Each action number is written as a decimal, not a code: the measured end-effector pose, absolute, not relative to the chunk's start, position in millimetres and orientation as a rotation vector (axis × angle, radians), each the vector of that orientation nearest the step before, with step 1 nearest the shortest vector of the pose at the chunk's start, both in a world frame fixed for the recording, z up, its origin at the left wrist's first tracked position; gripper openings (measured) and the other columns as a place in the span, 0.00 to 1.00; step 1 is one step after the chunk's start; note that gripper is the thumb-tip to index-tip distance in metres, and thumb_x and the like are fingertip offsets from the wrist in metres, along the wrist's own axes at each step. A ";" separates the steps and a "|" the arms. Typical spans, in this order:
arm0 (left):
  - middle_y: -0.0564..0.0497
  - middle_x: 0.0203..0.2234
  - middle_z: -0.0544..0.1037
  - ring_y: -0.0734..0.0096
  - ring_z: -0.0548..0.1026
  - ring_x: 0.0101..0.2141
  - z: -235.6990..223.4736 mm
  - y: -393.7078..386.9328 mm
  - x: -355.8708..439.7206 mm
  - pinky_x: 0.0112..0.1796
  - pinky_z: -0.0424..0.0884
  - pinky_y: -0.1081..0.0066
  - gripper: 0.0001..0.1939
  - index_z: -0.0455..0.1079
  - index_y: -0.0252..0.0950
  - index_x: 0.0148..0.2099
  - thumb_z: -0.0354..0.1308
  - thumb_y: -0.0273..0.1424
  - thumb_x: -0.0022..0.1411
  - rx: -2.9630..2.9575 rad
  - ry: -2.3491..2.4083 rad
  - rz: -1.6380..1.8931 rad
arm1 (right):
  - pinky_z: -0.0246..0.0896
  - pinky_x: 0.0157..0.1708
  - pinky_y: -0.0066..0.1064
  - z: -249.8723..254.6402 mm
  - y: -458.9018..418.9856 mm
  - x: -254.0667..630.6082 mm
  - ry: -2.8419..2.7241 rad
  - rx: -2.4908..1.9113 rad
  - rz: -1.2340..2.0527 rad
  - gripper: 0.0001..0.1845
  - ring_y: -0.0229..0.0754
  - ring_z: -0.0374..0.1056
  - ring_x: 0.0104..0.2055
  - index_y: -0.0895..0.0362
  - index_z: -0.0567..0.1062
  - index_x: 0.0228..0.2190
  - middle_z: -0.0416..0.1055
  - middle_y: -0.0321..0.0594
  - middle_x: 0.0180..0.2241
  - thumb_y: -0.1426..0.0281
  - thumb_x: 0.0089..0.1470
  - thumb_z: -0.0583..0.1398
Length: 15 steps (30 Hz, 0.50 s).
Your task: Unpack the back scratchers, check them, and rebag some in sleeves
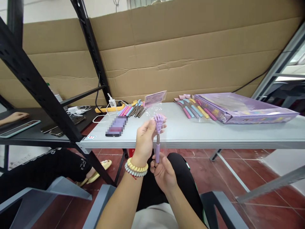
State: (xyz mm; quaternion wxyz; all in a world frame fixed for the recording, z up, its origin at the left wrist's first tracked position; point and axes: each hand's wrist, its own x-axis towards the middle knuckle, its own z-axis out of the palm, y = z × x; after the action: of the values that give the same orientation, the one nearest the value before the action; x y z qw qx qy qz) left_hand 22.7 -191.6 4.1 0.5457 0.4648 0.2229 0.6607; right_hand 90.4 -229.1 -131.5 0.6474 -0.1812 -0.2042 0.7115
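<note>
- The screen of the phone [116,126] is covered by coarse blocks, so it cannot be read
- Some fingers of the left hand [145,138] are partly hidden behind the purple stick [157,149]
- The print on the card [155,98] is too blurred to read
- The bottle [56,95] is partly hidden by the black post [44,84]
- The co-worker's hand [17,117] has its forearm cut by the left edge
- On the sticker [91,137], the writing is too small to tell

The pale table [195,136] carries a phone [116,126], a white cable [98,122], loose coloured sticks [137,109], bagged sticks [194,109] and a purple box [247,118].
</note>
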 end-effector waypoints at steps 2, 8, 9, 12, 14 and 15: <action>0.46 0.35 0.79 0.66 0.78 0.33 6.2 -191.7 20.9 0.35 0.73 0.69 0.15 0.72 0.35 0.39 0.61 0.40 0.54 1.061 0.541 1.516 | 0.56 0.18 0.24 -135.3 -227.6 89.1 -0.478 -0.472 1.601 0.15 0.33 0.64 0.22 0.54 0.70 0.31 0.70 0.33 0.28 0.64 0.42 0.68; 0.50 0.24 0.77 0.70 0.76 0.26 21.2 -189.8 13.1 0.29 0.72 0.71 0.15 0.71 0.33 0.32 0.61 0.42 0.53 1.076 0.649 1.583 | 0.59 0.21 0.26 -150.8 -222.6 96.2 -0.736 -0.698 1.442 0.15 0.34 0.64 0.21 0.59 0.72 0.23 0.69 0.35 0.20 0.64 0.37 0.70; 0.49 0.24 0.77 0.71 0.76 0.26 23.8 -189.6 11.9 0.29 0.72 0.72 0.15 0.71 0.33 0.30 0.61 0.42 0.54 1.086 0.654 1.606 | 0.59 0.21 0.26 -152.3 -221.9 98.6 -0.793 -0.717 1.413 0.15 0.34 0.64 0.21 0.59 0.73 0.23 0.69 0.36 0.19 0.63 0.37 0.70; 0.49 0.25 0.77 0.72 0.76 0.28 31.5 -187.3 9.4 0.30 0.73 0.72 0.15 0.70 0.33 0.28 0.60 0.41 0.55 1.094 0.656 1.710 | 0.58 0.21 0.27 -151.3 -221.0 104.0 -0.930 -0.773 1.365 0.16 0.35 0.63 0.20 0.59 0.76 0.27 0.71 0.38 0.19 0.61 0.39 0.69; 0.49 0.27 0.78 0.72 0.77 0.28 38.0 -183.8 8.0 0.30 0.73 0.72 0.15 0.70 0.34 0.29 0.60 0.42 0.55 1.087 0.671 1.782 | 0.58 0.19 0.28 -146.6 -221.4 104.8 -0.981 -0.806 1.356 0.17 0.36 0.64 0.19 0.59 0.76 0.29 0.73 0.40 0.22 0.60 0.40 0.68; 0.49 0.28 0.78 0.72 0.77 0.28 42.0 -181.3 6.8 0.30 0.73 0.72 0.15 0.70 0.34 0.30 0.60 0.43 0.55 1.086 0.682 1.811 | 0.58 0.18 0.28 -144.0 -221.9 104.7 -0.994 -0.819 1.348 0.18 0.36 0.64 0.19 0.59 0.76 0.30 0.73 0.41 0.24 0.59 0.40 0.68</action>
State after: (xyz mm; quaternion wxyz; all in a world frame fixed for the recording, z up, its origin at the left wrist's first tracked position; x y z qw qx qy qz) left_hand 6.8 -181.3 42.0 0.4452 0.4382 0.2753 0.7308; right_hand 104.7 -221.9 -144.0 0.5961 -0.3528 -0.4281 0.5804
